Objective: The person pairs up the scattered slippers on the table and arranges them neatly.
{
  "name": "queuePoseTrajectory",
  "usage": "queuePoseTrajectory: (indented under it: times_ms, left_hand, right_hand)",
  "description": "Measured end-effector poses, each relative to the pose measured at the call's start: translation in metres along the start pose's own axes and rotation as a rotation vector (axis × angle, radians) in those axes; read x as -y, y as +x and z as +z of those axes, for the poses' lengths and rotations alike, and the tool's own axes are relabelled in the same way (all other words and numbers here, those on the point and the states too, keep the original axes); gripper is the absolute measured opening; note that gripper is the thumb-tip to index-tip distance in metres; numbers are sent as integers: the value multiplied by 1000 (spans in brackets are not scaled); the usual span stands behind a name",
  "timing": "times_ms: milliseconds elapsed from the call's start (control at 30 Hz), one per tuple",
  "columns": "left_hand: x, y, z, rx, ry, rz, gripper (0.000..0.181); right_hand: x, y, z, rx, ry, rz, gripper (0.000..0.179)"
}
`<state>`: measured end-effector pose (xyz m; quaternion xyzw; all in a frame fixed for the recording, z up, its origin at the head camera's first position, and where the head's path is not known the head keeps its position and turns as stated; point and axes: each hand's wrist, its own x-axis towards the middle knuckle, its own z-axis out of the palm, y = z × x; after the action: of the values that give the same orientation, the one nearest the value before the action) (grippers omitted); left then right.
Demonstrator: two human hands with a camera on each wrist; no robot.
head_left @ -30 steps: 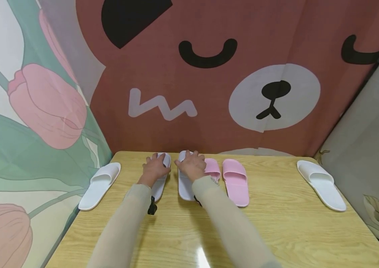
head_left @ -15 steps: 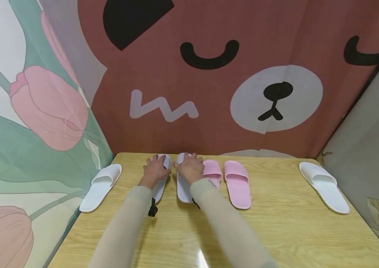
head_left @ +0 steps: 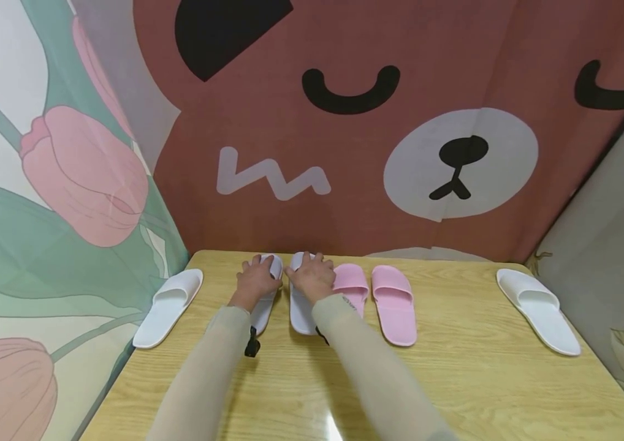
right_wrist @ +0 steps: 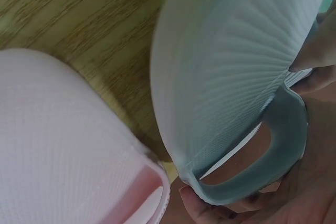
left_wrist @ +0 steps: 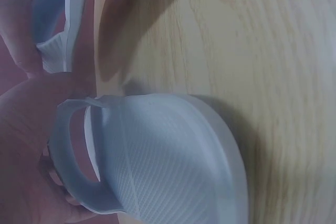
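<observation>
In the head view two pale lavender slippers stand side by side near the table's back edge, toes away from me. My left hand grips the left lavender slipper across its strap; the left wrist view shows the palm over the strap and the slipper's textured insole. The right lavender slipper is held by my right hand, with thumb and fingers on either side of its strap in the right wrist view. A narrow gap separates the two. Beside my right hand lies a pink slipper, partly hidden by my sleeve.
A second pink slipper lies just right of the first. White slippers stand angled at the table's left and right ends. Behind the wooden table hangs a bear-print cloth; printed cloths also flank both sides.
The right lavender slipper has shifted slightly left with my right hand, narrowing the gap to the left one. Both hands keep their hold; the whole view has drifted a little.
</observation>
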<state>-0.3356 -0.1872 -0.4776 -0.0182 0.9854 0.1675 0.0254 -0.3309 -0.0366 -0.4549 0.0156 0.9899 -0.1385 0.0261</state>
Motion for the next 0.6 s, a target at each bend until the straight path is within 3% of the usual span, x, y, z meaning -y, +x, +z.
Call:
queuePoseTrajectory:
  times_ms: [600]
  left_hand:
    - [6,5,3,-12,4,4,80]
  right_hand:
    - [3,4,13,-21,14,-17,83]
